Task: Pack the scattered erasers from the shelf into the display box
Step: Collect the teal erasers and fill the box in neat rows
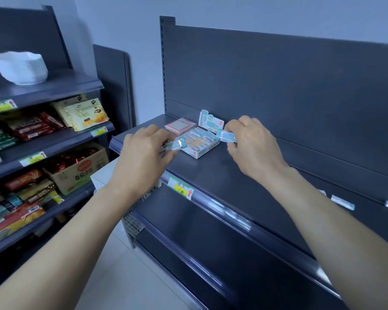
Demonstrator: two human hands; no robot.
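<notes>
Both hands pinch an eraser each, left hand (143, 146) eraser (177, 145) at display box (198, 143) left edge, right hand (251, 142) eraser (226, 136) at right edge, long axes across the box rows, on shelf (244, 175).

Both forearms stretched forward, palms down; left grip (143, 151) pinching eraser (178, 144); right grip (253, 144) pinching second eraser (227, 136)

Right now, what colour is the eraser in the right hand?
Teal and white, on the eraser in the right hand; clearest in head view.
</notes>
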